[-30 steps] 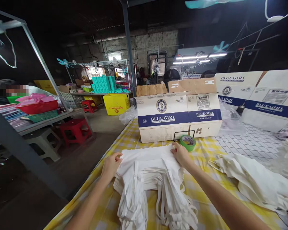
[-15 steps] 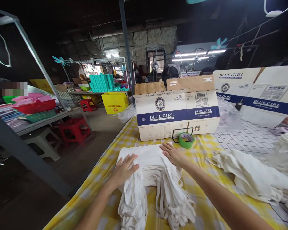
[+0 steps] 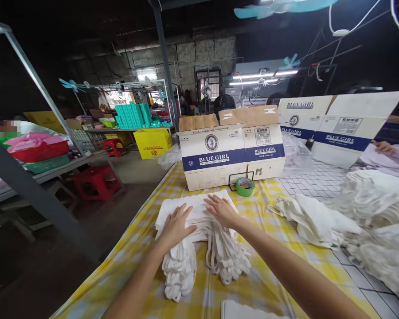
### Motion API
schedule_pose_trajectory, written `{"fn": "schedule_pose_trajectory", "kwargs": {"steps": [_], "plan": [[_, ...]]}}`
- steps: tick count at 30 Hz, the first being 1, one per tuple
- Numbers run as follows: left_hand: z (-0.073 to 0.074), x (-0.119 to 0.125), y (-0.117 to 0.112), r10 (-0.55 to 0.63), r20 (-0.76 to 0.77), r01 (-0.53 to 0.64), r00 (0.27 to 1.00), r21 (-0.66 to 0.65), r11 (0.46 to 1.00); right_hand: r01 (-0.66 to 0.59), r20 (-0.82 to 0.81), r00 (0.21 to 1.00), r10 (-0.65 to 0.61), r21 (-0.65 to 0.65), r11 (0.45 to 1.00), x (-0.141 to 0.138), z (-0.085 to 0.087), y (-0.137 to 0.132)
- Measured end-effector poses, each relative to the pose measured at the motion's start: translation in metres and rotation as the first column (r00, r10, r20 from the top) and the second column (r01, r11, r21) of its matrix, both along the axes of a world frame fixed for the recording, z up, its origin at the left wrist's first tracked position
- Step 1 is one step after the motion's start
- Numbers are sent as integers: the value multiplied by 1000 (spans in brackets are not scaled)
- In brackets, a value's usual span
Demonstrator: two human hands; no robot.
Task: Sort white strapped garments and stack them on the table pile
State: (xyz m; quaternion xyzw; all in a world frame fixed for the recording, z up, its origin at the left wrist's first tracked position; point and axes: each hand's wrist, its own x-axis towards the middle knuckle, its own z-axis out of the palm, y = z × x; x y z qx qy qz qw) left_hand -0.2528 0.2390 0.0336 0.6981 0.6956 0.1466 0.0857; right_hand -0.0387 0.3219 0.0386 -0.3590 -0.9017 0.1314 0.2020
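A neat stack of flat white cloth pieces (image 3: pixel 191 212) lies before me, with bunched white straps (image 3: pixel 179 274) hanging from its near side in two bundles. My left hand (image 3: pixel 177 223) rests on the left part of the stack, fingers spread and palm down. Over the right part lies my right hand (image 3: pixel 222 212), also flat with its fingers apart. Neither hand grips anything. Another white cloth piece or stack (image 3: pixel 246 310) shows partly at the bottom edge.
Beyond the stack stand a beer carton (image 3: pixel 231 155), a roll of green tape (image 3: pixel 245 188) and a black wire stand (image 3: pixel 232 180). Loose white cloths (image 3: pixel 319 221) pile up at right. A co-worker's hand (image 3: pixel 384 147) touches pale fabric. Yellow checked cloth (image 3: pixel 136 248) covers the table.
My hands have come closer together on the stack. The view has shifted, bringing the white cloth at the bottom edge and more of the right-hand pile into sight.
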Motion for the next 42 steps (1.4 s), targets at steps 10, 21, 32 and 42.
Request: {"fn": "schedule_pose_trajectory", "kwargs": {"steps": [10, 21, 32, 42], "plan": [[-7, -1, -5, 27, 5, -27, 1000, 7, 1000, 3, -26, 1000, -6, -93, 996, 2, -4, -17], [0, 10, -82, 89, 147, -109, 985, 131, 985, 228, -370, 882, -293, -209, 951, 133, -3, -124], [-41, 117, -195, 96, 234, -170, 967, 319, 932, 733, -140, 662, -736, -80, 675, 317, -96, -253], [-64, 179, -200, 133, 156, -133, 979, -10, 991, 845, 56, 530, -846, -119, 521, 311, -99, -275]]}}
